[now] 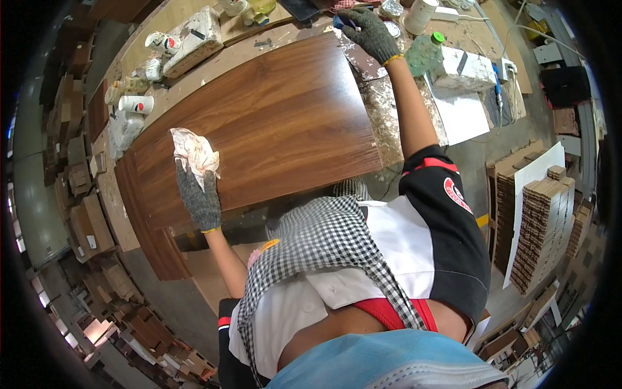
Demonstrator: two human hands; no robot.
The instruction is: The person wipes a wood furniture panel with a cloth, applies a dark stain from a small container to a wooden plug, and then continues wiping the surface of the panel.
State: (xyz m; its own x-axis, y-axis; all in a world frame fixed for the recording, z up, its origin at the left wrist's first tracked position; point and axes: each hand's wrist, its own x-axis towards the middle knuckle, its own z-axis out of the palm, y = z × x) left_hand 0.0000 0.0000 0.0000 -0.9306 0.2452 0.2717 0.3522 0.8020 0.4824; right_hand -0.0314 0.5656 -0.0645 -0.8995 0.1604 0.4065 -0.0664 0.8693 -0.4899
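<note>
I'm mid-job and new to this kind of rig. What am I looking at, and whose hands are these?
There is no robot here: one person works with two gloved hands. This single round, bent-edged view comes from a head-worn camera looking down. The left hand holds a crumpled cloth against a brown wood-grain panel. The right hand is at a small blue object; its grip is unclear. Around the panel are a green-capped bottle and a white cup.

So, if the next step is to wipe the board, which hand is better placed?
Probably the left hand: it holds the cloth over the board. The right hand is off the board, beyond its far right corner.
</note>
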